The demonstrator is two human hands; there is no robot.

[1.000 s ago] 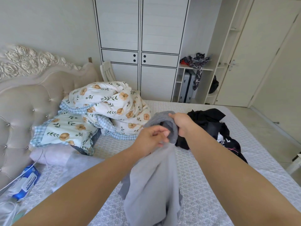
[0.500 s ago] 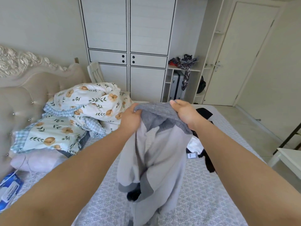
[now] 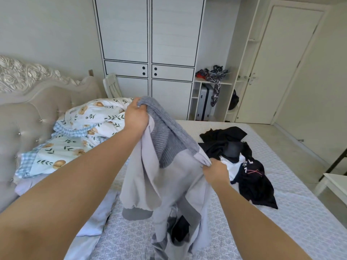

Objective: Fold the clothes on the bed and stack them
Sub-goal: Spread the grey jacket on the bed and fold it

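Above the bed (image 3: pixel 244 231): grey garment (image 3: pixel 169 175) hangs, lifted to open out.
Left hand (image 3: pixel 136 117): grips ribbed hem, high.
Right hand (image 3: pixel 215 170): pinches lower edge, spreading it.

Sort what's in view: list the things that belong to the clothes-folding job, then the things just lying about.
Belongs to the job:
- grey garment, gripped by the left hand and right hand
- black clothes pile
- bed

Just lying about:
- floral duvet
- suitcase
- patterned scarf on the shelf
- white wardrobe
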